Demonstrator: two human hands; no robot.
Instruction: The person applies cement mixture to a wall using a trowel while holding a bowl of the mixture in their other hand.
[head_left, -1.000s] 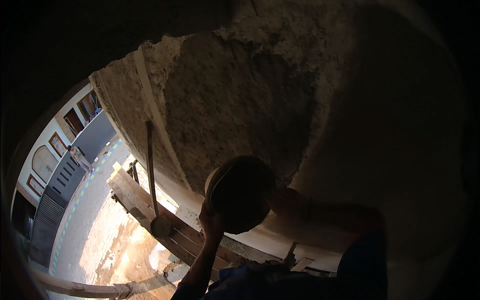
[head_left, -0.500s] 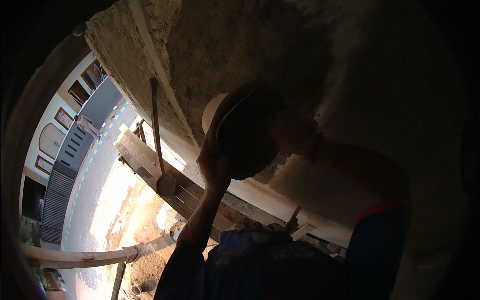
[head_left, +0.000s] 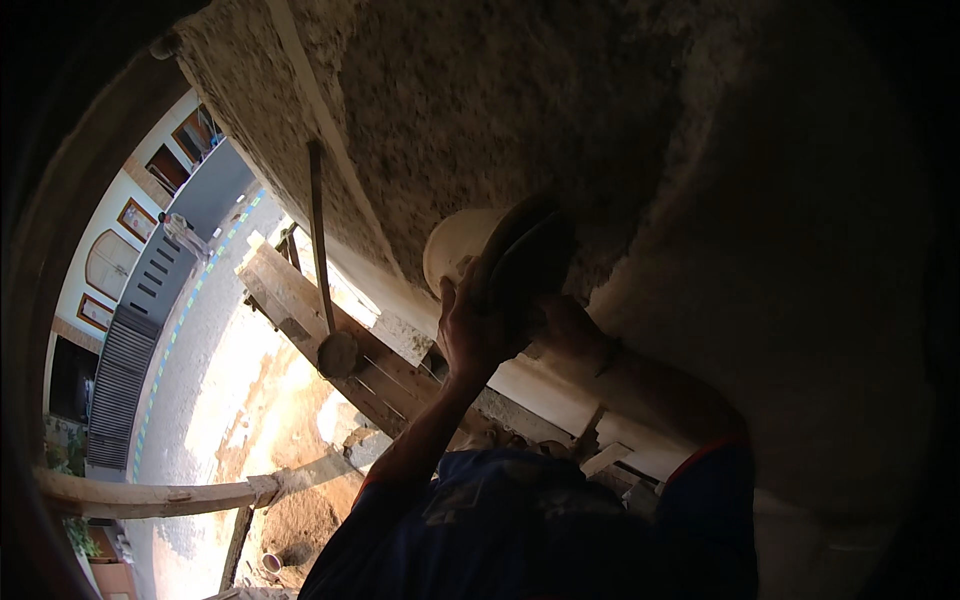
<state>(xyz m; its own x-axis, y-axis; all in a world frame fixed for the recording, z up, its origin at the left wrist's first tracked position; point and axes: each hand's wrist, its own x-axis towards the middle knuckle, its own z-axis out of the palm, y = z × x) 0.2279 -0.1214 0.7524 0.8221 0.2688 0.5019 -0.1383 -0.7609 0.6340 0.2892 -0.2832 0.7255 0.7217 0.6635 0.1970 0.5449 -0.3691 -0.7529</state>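
A round bowl, pale outside and dark within, is held tilted in front of the rough plastered wall. My left hand grips its near-left side, with fingers spread up over the pale outer face. My right hand is at the lower right of the bowl's shaded opening. Deep shadow hides its fingers, and I cannot tell whether they hold anything.
Below lies a plank platform; a long stick leans at the wall, its lower end by a round pale object. A wooden pole crosses lower left. A person stands on the far street beside a grey gate.
My right hand has come down from near the wall to the bowl's lower edge. The bowl has shifted right and turned, showing more of its pale outside.
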